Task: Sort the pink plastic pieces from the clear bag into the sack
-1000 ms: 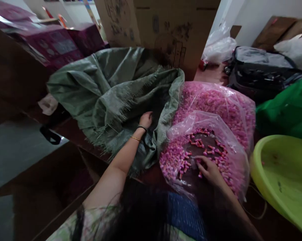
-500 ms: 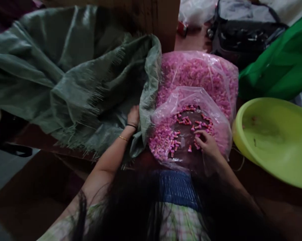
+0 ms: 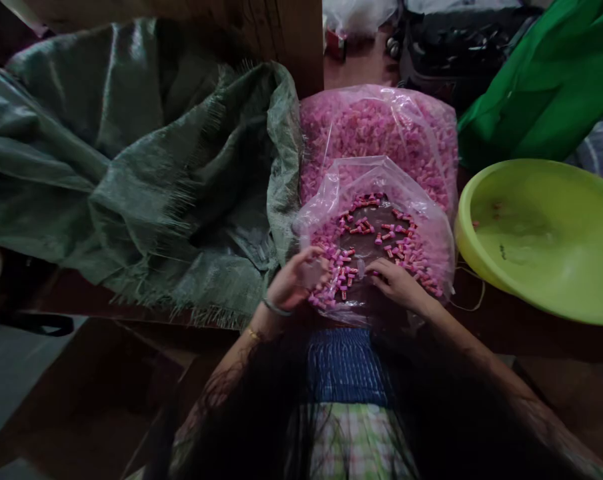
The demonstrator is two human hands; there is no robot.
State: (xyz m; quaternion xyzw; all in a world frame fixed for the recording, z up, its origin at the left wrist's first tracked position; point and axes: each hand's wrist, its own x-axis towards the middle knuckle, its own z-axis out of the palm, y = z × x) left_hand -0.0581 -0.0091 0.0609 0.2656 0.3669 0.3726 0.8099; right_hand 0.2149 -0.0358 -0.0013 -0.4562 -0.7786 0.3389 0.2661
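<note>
My left hand is at the left edge of an opened clear plastic bag, fingers curled round what looks like a small clear plastic piece; blur makes its outline faint. Many small pink-capped pieces with orange-brown stems lie in the opened bag, mostly along its sides, around a dark bare middle. My right hand is low over that middle, fingertips pressed together beside a small clear strip. Whatever those fingertips hold is too small to make out.
Behind the opened bag stands a large full bag of pink pieces. A green woven sack spreads over the left side. On the right are a yellow-green basin and a bright green bag. A dark case sits at the back.
My left hand has come out from the green sack to the opened bag, now with something clear in it. My right hand has shifted left, off the pieces on the right. The view has moved slightly.
</note>
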